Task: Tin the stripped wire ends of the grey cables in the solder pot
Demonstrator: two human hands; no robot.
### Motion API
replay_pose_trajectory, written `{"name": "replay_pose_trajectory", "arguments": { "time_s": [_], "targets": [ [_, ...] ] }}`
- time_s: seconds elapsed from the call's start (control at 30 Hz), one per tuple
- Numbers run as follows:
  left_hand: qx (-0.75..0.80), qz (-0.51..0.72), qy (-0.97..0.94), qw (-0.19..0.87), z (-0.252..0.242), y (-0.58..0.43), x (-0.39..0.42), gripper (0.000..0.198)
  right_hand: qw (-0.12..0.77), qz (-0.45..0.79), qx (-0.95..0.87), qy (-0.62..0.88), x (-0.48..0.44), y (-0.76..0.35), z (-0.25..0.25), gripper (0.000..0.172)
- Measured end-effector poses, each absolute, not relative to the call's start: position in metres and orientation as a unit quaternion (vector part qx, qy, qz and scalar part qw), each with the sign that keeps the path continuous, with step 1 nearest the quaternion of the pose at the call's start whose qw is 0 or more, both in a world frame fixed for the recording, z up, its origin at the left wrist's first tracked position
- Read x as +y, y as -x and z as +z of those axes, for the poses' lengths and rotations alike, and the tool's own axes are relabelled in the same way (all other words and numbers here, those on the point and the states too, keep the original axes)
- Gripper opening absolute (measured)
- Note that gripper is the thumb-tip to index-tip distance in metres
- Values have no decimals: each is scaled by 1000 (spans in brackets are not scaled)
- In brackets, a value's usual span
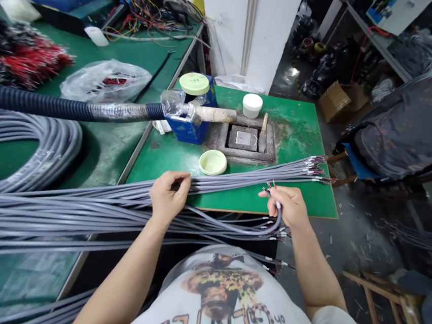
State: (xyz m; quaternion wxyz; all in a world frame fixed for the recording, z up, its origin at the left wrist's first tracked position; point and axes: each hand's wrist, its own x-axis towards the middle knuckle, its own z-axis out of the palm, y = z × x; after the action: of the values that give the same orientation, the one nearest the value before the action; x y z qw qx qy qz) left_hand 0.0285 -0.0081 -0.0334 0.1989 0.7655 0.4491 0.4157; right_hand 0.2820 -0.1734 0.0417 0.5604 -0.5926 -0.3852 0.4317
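Observation:
My left hand is closed, thumb against forefinger, on a bundle of grey cables; the other fingers are partly hidden. The bundle runs rightward across the green board, ending in stripped coloured wires and white bits. In my right hand, at the board's front edge, the end of one grey cable is pinched. That cable bends upward, and its thin red and dark wires stick out past my fingers. More grey cables lie nearer my body. A pale green lid or shallow dish sits just behind the bundle.
A small square metal pot is set in the board, with a flat stick beside it. A ribbed hose reaches toward it past a blue container. A white tub stands behind. Coiled cable lies left.

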Motion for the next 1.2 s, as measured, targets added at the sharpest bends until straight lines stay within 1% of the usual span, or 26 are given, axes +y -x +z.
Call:
{"name": "replay_pose_trajectory", "arguments": {
  "time_s": [0.23,0.43,0.73,0.97,1.2],
  "targets": [
    [456,412,-760,211,-33,-28,-8,13,565,435,-390,583,-178,-283,40,49],
    [446,443,-736,252,-20,-31,-18,12,537,436,-410,594,-179,-280,43,50],
    [366,467,-699,399,0,-44,-52,5,494,431,-439,614,-181,-272,47,49],
    [289,428,-679,522,16,-53,-70,3,471,444,-441,621,-179,-267,49,51],
    [259,383,-630,623,27,-70,-80,8,465,466,-468,589,-178,-262,50,51]
  ]
}}
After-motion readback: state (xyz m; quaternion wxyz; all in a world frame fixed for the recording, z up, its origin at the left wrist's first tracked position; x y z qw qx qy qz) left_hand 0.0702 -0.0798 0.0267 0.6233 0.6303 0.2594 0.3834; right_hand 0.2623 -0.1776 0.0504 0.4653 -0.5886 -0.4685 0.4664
